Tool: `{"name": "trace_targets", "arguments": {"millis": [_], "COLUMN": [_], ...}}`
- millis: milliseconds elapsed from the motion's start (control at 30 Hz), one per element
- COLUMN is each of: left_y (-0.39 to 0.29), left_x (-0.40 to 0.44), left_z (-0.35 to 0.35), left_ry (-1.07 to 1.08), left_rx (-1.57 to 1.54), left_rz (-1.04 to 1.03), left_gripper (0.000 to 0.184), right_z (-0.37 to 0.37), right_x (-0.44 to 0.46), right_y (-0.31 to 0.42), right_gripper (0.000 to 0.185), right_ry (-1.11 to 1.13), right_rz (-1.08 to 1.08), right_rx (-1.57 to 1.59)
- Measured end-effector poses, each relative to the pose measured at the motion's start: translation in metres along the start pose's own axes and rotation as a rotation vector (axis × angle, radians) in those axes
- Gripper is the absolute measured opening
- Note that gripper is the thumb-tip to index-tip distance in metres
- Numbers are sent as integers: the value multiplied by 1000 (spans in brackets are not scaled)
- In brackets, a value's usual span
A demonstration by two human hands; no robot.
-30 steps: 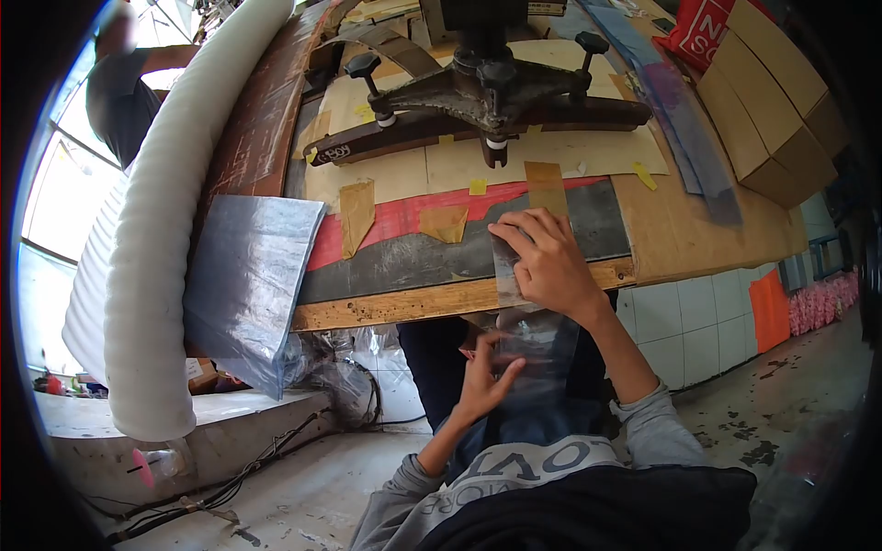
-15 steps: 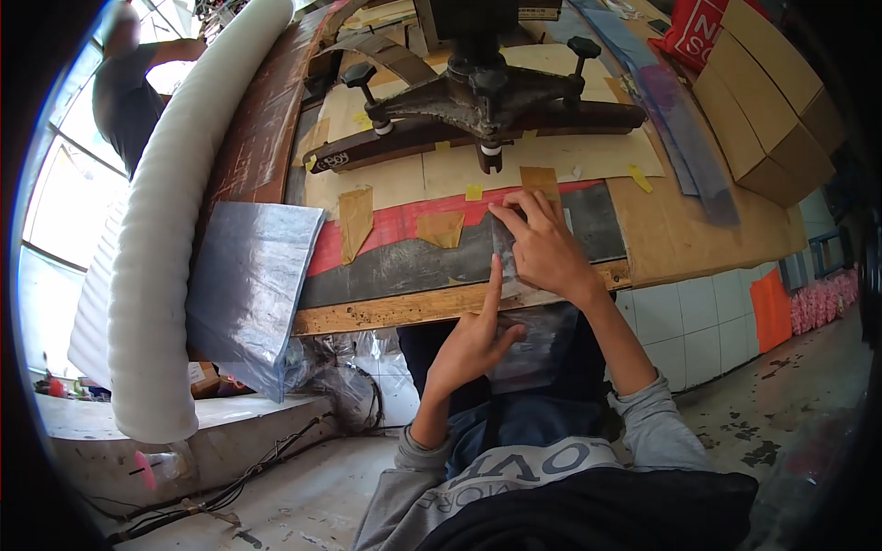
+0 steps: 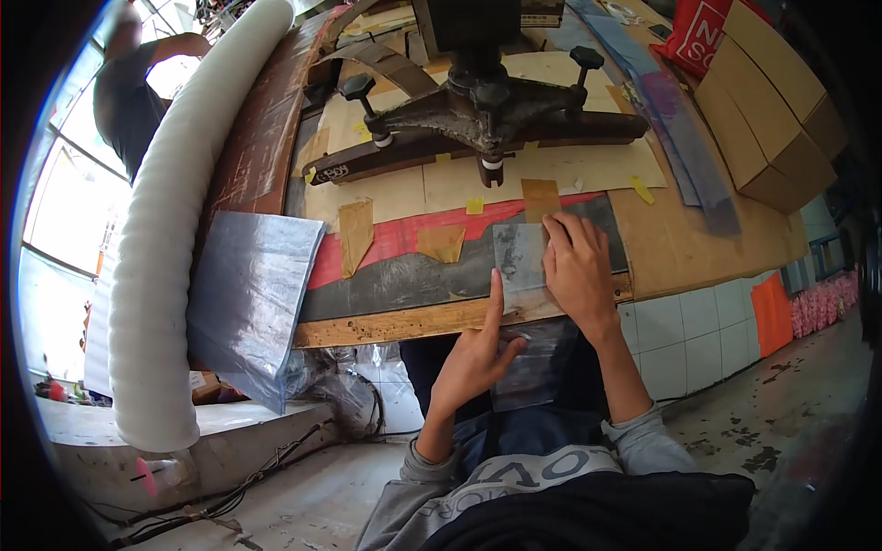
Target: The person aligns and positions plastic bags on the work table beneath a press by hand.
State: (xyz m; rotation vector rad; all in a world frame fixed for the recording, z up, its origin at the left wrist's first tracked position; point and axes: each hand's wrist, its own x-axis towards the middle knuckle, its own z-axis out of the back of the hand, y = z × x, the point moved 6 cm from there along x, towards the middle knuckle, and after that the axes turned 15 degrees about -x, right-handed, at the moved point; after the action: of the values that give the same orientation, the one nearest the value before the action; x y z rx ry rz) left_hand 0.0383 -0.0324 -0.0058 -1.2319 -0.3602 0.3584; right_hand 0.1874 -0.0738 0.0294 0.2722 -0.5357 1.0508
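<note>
A clear plastic sheet (image 3: 521,257) lies on the dark mat at the table's front edge and hangs over the wooden strip (image 3: 395,323) toward my lap. My right hand (image 3: 579,266) rests on the sheet's right side, fingers stretched forward and flat. At its left edge my left hand (image 3: 476,358) points its index finger up along the sheet, with the thumb apart and nothing held. Brown tape (image 3: 540,198) lies just beyond the sheet. Over the board stands a black metal press head (image 3: 487,101) with a dark bar.
A white foam roll (image 3: 156,266) runs along the left side, beside a stack of bluish plastic sheets (image 3: 253,285) overhanging the table. Cardboard boxes (image 3: 763,119) and a red bag (image 3: 694,35) stand at the right. A person (image 3: 129,101) is at the far left.
My right hand has moved right and flattened on the sheet, uncovering its left part. My left hand has risen from below the table edge to the sheet's left edge, index finger extended.
</note>
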Motion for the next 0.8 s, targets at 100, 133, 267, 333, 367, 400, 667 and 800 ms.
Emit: {"name": "trace_targets", "arguments": {"millis": [100, 133, 267, 333, 367, 400, 667, 800], "left_y": [-3, -3, -2, -3, -4, -5, 0, 10], "left_x": [0, 0, 0, 0, 0, 0, 0, -2], "left_z": [0, 1, 0, 0, 0, 1, 0, -3], "left_ry": [-14, -21, -28, -30, -37, -44, -25, -11], "left_rx": [53, 63, 53, 71, 89, 103, 19, -41], "left_rz": [-34, -45, -57, -71, -88, -107, -16, 83], "left_gripper": [94, 94, 94, 94, 94, 94, 93, 94], "right_z": [-1, -2, -6, -8, -5, 1, -5, -5], "right_x": [-1, -1, -5, -7, -6, -4, -4, 1], "right_y": [1, 1, 1, 1, 0, 1, -13, -16], "right_gripper": [32, 32, 28, 26, 26, 25, 16, 14], "right_ry": [-19, -25, -48, -56, -71, -85, 13, 133], "right_rz": [-2, -3, 28, 44, 4, -35, -189, -165], "right_rx": [-13, -15, -23, 9, 5, 1, 113, 177]}}
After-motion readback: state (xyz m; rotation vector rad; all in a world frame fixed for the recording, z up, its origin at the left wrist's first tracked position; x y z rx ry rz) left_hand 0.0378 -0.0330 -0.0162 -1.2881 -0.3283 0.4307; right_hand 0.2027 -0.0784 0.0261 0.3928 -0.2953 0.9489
